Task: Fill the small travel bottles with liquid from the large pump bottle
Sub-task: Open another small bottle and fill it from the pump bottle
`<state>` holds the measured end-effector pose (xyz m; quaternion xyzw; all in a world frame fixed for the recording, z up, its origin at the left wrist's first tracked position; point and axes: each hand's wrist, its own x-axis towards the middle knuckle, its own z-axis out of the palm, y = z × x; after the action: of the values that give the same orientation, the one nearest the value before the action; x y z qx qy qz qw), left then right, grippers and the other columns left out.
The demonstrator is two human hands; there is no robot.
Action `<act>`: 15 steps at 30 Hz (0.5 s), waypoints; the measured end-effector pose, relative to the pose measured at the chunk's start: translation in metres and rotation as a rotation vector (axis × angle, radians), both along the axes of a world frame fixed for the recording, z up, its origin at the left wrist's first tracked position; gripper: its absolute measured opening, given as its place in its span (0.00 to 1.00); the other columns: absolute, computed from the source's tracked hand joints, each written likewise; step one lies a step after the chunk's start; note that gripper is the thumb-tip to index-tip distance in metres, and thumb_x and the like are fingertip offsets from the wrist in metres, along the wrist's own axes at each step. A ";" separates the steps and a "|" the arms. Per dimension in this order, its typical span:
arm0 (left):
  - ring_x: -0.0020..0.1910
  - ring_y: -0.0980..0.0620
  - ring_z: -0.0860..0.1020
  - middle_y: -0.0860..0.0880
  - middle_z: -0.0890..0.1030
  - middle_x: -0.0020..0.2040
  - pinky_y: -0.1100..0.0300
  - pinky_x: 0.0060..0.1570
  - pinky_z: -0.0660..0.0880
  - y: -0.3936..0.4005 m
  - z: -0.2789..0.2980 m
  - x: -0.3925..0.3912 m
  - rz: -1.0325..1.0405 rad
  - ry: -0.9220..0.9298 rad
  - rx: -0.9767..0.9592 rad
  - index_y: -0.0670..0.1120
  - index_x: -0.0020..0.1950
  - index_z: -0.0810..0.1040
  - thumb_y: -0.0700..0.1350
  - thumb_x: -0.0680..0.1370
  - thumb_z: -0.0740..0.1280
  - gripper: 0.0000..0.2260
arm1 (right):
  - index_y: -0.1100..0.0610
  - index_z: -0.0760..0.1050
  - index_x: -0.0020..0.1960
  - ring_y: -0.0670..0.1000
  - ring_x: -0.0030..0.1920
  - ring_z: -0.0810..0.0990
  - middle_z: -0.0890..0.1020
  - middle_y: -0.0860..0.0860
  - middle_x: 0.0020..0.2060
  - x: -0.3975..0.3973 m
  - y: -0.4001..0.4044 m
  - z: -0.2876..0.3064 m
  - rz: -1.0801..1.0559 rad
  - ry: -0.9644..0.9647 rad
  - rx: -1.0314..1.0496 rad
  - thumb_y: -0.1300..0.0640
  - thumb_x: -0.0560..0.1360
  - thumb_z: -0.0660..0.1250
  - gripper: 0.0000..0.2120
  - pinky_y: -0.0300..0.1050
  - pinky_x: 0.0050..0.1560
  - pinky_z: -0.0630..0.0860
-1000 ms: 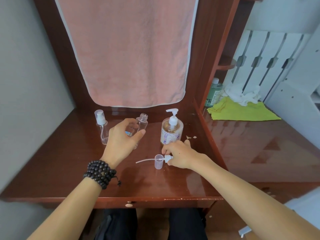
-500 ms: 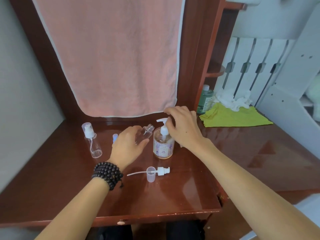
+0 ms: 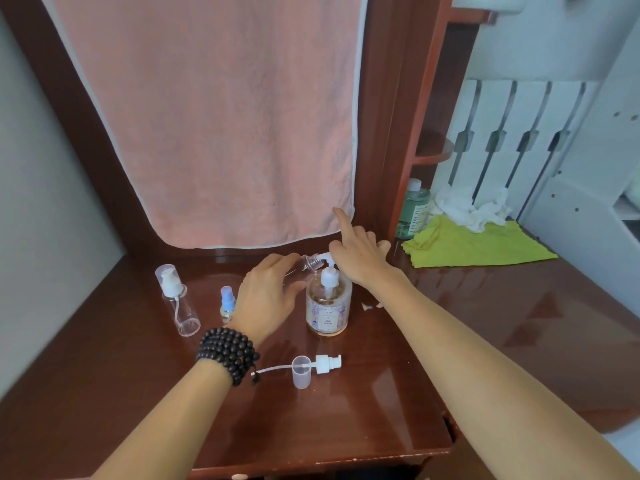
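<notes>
Clear travel bottle [image 3: 300, 268] sits tilted in my left hand [image 3: 268, 295], grip clamped, mouth at the pump bottle [image 3: 328, 308] spout; my right hand [image 3: 360, 254] rests on the pump, fingers apart.

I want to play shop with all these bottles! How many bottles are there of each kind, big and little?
Large pump bottle: 1
Small clear travel bottles: 2, one standing capped, one tilted in the left hand
Tiny blue-capped spray bottle: 1
Green bottle on the side shelf: 1
Total: 5 bottles
</notes>
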<state>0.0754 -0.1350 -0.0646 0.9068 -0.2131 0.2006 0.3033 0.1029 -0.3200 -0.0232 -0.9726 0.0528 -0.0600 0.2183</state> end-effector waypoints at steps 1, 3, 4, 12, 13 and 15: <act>0.49 0.49 0.79 0.52 0.78 0.50 0.51 0.45 0.77 -0.001 0.000 0.001 -0.010 -0.007 0.004 0.51 0.64 0.77 0.45 0.75 0.71 0.17 | 0.39 0.42 0.82 0.59 0.62 0.69 0.72 0.55 0.60 0.000 0.000 -0.002 0.006 0.011 0.005 0.55 0.79 0.52 0.35 0.61 0.64 0.59; 0.48 0.49 0.78 0.52 0.78 0.50 0.51 0.43 0.78 -0.004 -0.002 0.004 -0.025 -0.025 0.022 0.50 0.62 0.78 0.42 0.74 0.70 0.17 | 0.37 0.42 0.81 0.59 0.63 0.68 0.72 0.55 0.61 0.001 -0.002 -0.005 0.009 0.025 -0.005 0.55 0.80 0.51 0.34 0.61 0.65 0.58; 0.48 0.49 0.78 0.51 0.78 0.49 0.51 0.42 0.78 -0.005 -0.002 0.005 -0.029 -0.030 0.028 0.49 0.61 0.78 0.40 0.74 0.71 0.16 | 0.36 0.42 0.81 0.59 0.64 0.68 0.71 0.55 0.62 0.001 -0.002 -0.006 0.010 0.038 -0.006 0.55 0.80 0.50 0.34 0.61 0.66 0.57; 0.48 0.50 0.78 0.53 0.77 0.49 0.49 0.45 0.78 -0.006 -0.005 0.003 -0.039 -0.007 -0.028 0.48 0.61 0.78 0.39 0.74 0.71 0.16 | 0.38 0.45 0.81 0.60 0.66 0.67 0.70 0.56 0.66 0.000 0.004 -0.001 0.000 0.039 -0.058 0.54 0.81 0.50 0.32 0.63 0.69 0.55; 0.49 0.50 0.78 0.53 0.78 0.50 0.49 0.45 0.78 -0.006 -0.002 0.004 -0.038 -0.012 -0.029 0.49 0.61 0.78 0.40 0.74 0.71 0.16 | 0.39 0.46 0.81 0.59 0.66 0.67 0.70 0.56 0.66 0.000 0.005 0.002 0.005 0.013 -0.069 0.54 0.81 0.51 0.31 0.63 0.68 0.56; 0.50 0.50 0.78 0.52 0.78 0.50 0.49 0.45 0.78 -0.005 0.000 0.005 -0.040 -0.024 -0.023 0.48 0.62 0.79 0.40 0.74 0.71 0.16 | 0.39 0.48 0.81 0.59 0.65 0.68 0.71 0.56 0.65 0.001 0.006 0.002 0.004 -0.011 -0.044 0.54 0.81 0.51 0.30 0.63 0.68 0.56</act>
<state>0.0805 -0.1400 -0.0642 0.8963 -0.2324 0.2080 0.3153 0.1036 -0.3143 -0.0212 -0.9770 0.0483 -0.0661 0.1970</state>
